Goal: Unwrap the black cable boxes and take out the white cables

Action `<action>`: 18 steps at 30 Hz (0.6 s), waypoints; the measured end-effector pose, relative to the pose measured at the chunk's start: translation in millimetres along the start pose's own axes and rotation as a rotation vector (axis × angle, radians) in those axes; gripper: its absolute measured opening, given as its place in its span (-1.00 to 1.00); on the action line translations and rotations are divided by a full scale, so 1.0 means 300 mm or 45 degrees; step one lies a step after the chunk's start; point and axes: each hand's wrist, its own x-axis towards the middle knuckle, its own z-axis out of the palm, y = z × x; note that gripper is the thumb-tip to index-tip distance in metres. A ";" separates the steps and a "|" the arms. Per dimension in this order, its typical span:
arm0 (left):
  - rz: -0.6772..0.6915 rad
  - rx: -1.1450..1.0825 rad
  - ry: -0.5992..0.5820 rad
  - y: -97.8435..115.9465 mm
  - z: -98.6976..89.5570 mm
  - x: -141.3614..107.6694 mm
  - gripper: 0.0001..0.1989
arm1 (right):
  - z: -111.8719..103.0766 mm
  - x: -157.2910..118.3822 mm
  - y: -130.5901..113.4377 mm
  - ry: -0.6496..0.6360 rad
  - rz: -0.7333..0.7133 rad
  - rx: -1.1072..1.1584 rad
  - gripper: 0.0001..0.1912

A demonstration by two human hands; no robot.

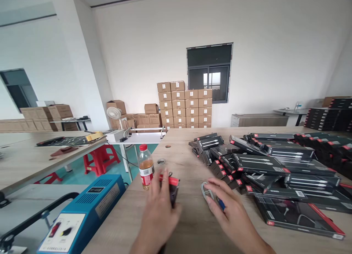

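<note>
My left hand [160, 206] is closed around a slim dark box with a red end [173, 184], its lower part hidden by the hand. In my right hand [227, 202] is a coiled pale cable [205, 190], with a bit of blue showing between the fingers. Both hands are low over the wooden table [189, 169], a short way apart. Just beyond my left hand stands a bottle with a red cap [146, 166], part full of amber liquid. To the right of my right hand lies a loose heap of black cable boxes [264, 164] with clear windows.
A blue machine [85, 210] with a black knob sits at the lower left, beside the table edge. Behind it are a red stool [101, 159] and another table [16, 160]. Stacked cartons [179, 104] line the back wall. A round hole [167, 146] pierces the tabletop.
</note>
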 end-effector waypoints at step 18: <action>-0.260 0.510 -0.291 -0.475 -0.156 0.066 -0.16 | -0.061 0.015 0.139 -0.340 0.428 -0.637 -0.86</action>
